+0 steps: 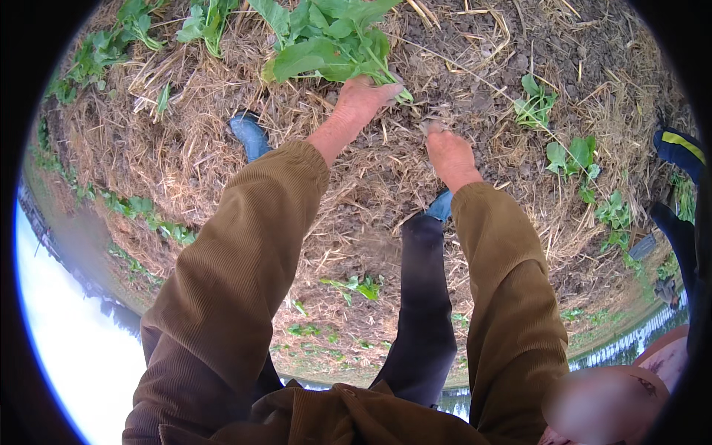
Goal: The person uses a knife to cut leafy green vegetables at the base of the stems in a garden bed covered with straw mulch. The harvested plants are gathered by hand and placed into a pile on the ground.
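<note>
My left hand (pixel 364 100) is closed around the lower stems of a large bunch of leafy green plants (pixel 328 50); the stem ends stick out past my thumb. To the right of the stems, my right hand (pixel 449 150) is low over the straw-covered soil (pixel 378 183), its fingers bent downward. The right fingertips are blurred, and whether they hold anything cannot be told. A thin taut string (pixel 473 72) runs diagonally over the ground beyond my hands.
Small leafy plants (pixel 535 105) stand along the string at the right. More green plants (pixel 211 28) grow at the upper left. My blue boots (pixel 250 136) stand on the straw. At the right edge is another person, with a dark boot with a yellow band (pixel 681 146).
</note>
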Available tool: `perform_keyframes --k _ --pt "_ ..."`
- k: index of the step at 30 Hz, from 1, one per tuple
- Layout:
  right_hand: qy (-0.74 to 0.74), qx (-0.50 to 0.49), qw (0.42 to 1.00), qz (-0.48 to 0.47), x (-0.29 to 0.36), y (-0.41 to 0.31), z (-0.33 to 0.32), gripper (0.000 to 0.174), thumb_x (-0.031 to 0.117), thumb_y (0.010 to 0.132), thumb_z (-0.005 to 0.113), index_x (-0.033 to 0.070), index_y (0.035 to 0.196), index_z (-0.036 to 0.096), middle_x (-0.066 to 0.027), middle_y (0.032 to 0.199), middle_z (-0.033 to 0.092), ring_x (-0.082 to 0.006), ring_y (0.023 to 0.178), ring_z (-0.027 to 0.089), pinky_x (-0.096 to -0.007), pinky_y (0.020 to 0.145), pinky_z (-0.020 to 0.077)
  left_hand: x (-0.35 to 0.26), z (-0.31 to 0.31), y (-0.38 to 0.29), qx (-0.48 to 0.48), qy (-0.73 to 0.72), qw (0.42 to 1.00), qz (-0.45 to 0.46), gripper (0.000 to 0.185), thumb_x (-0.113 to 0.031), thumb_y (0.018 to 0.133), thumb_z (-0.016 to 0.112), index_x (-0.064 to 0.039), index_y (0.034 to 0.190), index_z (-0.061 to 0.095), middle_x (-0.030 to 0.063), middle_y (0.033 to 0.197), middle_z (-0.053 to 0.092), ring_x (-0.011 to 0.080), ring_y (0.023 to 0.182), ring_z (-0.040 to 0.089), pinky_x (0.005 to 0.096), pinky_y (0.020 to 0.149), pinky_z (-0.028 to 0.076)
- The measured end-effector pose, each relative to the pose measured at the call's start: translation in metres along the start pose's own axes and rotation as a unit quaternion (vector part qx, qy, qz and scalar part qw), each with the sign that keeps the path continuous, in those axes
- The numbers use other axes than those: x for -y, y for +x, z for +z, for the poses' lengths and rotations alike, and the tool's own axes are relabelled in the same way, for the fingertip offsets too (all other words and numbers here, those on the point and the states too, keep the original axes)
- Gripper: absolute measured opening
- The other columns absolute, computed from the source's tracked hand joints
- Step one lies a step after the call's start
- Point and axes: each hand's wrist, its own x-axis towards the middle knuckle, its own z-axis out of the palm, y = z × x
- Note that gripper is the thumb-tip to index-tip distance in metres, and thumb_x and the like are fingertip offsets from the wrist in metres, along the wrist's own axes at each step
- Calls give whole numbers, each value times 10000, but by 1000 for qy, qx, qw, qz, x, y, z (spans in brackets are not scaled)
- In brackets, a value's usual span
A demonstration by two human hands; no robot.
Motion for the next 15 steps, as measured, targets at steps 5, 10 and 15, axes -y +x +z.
perform_keyframes --k 5,10,15 --pt "39 -14 999 14 2 -23 13 190 28 802 502 -42 969 444 -177 796 642 -268 766 653 -337 637 543 10 23 12 -41 253 967 7 454 -355 729 656 5 997 592 141 857 627 225 802 586 326 792 449" --pt "65 -28 997 26 8 -35 23 319 14 758 549 -71 1035 417 -174 788 644 -258 774 651 -328 633 542 29 28 15 -65 268 961 34 362 -262 724 688 12 937 587 134 797 629 209 680 553 290 713 469" --pt "122 -32 991 35 2 -36 24 249 27 777 530 -33 995 424 -185 780 639 -283 758 647 -354 634 538 48 41 17 -128 183 955 195 362 -217 717 726 22 952 589 83 850 652 183 707 582 278 681 468"
